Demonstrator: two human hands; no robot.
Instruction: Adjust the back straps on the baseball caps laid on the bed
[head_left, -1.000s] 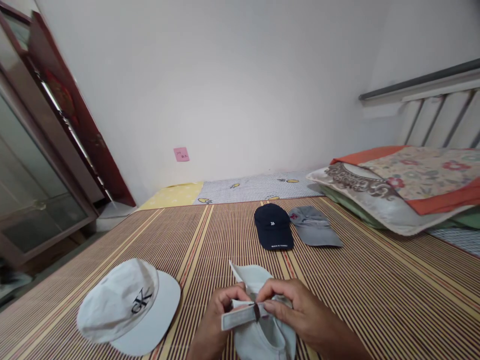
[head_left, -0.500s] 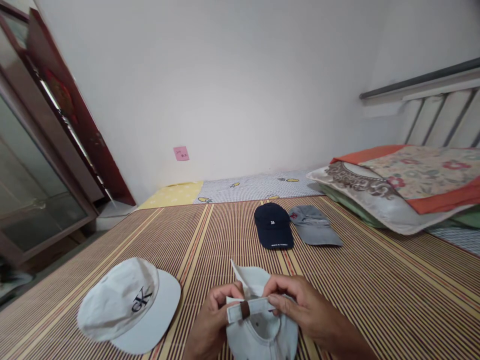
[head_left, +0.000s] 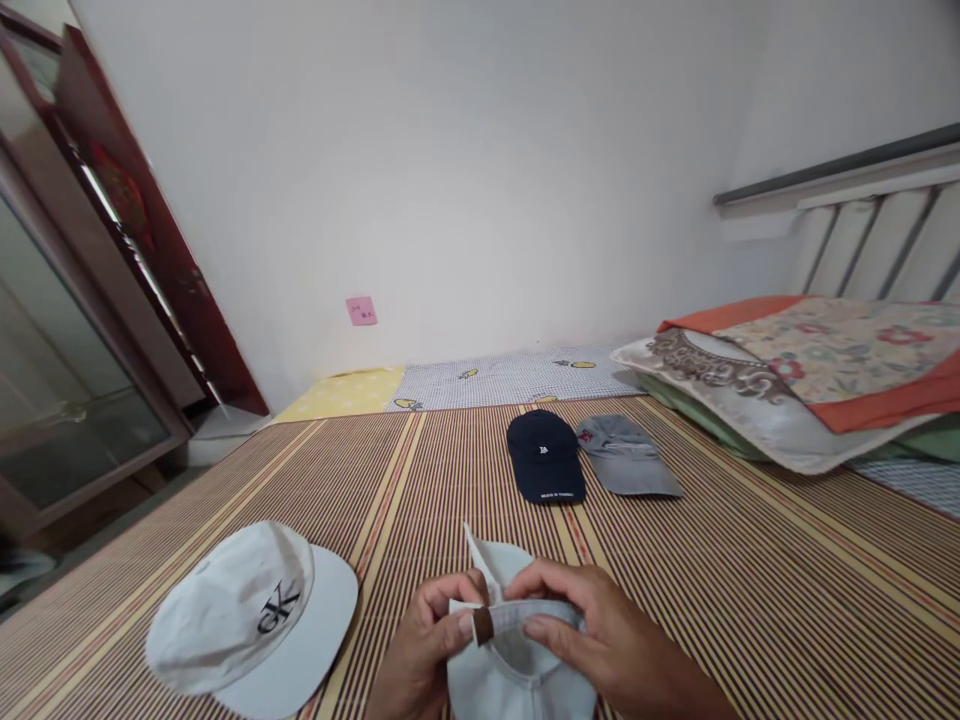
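Observation:
A pale light-blue cap [head_left: 517,690] is at the bottom middle, its back strap and opening turned towards me. My left hand [head_left: 424,640] pinches the left end of the strap beside a brown tab [head_left: 482,626]. My right hand [head_left: 581,630] grips the strap's right part between thumb and fingers. Part of the cap is hidden behind my hands. To the left lies a white cap [head_left: 240,610] with black letters on its front. Farther off, a navy cap [head_left: 544,455] lies against a grey cap [head_left: 628,455].
The caps are on a striped woven mat [head_left: 420,480] that covers the bed. Pillows [head_left: 750,420] are stacked at the right, by a railing [head_left: 847,165]. A pink note [head_left: 361,311] is stuck to the wall, and a red door [head_left: 150,220] stands at the left.
My right hand has shifted left along the strap, and the strap now bows into a curve. Its left end beyond the brown tab shows less. The other caps have not moved.

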